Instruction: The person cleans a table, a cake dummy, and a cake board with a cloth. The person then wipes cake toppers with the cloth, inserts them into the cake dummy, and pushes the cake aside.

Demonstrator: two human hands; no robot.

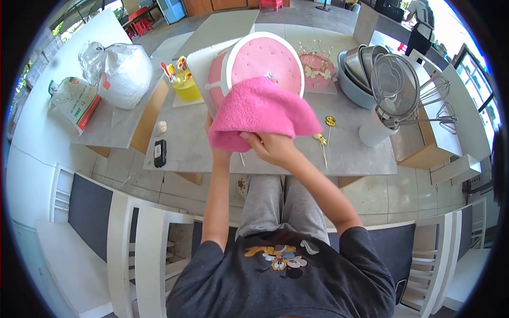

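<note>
A pink cloth [260,108] is draped in front of a pink round cake [265,55] with a white border and dotted, quilted-looking top. The cake leans toward me, with a white board [201,66] against its far left side. My right hand [273,148] grips the cloth's lower edge, thumb and fingers closed on it. My left hand [209,126] is mostly behind the cloth at its left edge, and what its fingers do is hidden. Near my right hand lie a gold-coloured topper [320,139] and a dollar-sign topper [331,121] on sticks.
A yellow cake [187,90] with toppers and a decorated pink cake [317,70] flank the tilted one. Metal pans [354,69] and a white utensil holder [376,130] stand right. A black object [159,153] lies left. Bags [127,74] sit on the side table. A person [422,21] is far right.
</note>
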